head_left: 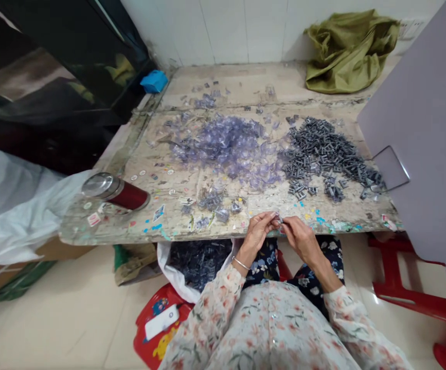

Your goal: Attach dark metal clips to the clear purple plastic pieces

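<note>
Over the table's front edge, my left hand point(259, 228) pinches a small clear plastic piece point(278, 216). My right hand point(299, 234) meets it from the right, its fingers closed on a small part too tiny to make out, touching the clear piece. Beyond my hands lies a wide pile of clear, purplish plastic pieces point(230, 141). A heap of dark grey plastic parts point(319, 146) sits to its right. A smaller cluster of clear pieces point(223, 213) lies left of my left hand near the edge.
A red flask point(128, 195) stands at the table's left. An olive cloth point(348, 56) lies at the back right. Below the edge is a white sack point(164, 257) of dark parts. A red stool point(400, 293) and a grey panel point(427, 133) are on the right.
</note>
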The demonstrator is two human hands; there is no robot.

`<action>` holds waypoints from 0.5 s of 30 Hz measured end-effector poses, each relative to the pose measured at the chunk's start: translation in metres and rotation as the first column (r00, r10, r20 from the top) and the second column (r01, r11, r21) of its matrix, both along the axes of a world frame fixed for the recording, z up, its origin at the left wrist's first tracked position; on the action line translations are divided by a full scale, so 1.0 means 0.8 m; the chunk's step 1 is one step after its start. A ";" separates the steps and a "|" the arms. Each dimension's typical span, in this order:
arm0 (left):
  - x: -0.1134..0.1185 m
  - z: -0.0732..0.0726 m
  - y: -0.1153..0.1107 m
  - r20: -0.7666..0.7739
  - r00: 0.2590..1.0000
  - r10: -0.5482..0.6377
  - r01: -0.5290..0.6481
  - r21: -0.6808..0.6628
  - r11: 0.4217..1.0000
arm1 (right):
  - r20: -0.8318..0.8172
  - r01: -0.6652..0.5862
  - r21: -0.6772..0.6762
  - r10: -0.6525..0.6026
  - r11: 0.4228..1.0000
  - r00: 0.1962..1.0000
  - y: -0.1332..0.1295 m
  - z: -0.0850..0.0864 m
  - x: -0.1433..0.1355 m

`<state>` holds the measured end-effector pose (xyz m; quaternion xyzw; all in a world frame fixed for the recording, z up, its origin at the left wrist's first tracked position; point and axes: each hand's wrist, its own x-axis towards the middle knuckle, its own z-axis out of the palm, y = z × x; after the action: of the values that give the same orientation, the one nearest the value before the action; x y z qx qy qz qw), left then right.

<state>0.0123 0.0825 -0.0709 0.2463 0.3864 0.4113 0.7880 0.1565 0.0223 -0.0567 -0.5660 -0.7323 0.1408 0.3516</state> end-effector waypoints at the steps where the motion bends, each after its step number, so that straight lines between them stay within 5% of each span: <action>1: 0.001 -0.001 0.000 0.009 1.000 0.009 -0.009 -0.001 1.000 | 0.013 -0.004 0.018 0.004 1.000 1.000 -0.001 0.000 -0.004; 15: 0.000 0.000 -0.003 -0.021 1.000 0.017 -0.016 0.031 0.999 | 0.110 0.049 0.100 -0.060 0.994 0.992 0.003 -0.007 -0.009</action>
<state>0.0125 0.0803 -0.0713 0.2595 0.3905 0.4210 0.7765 0.1495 0.0248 -0.0627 -0.5750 -0.7413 0.0631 0.3405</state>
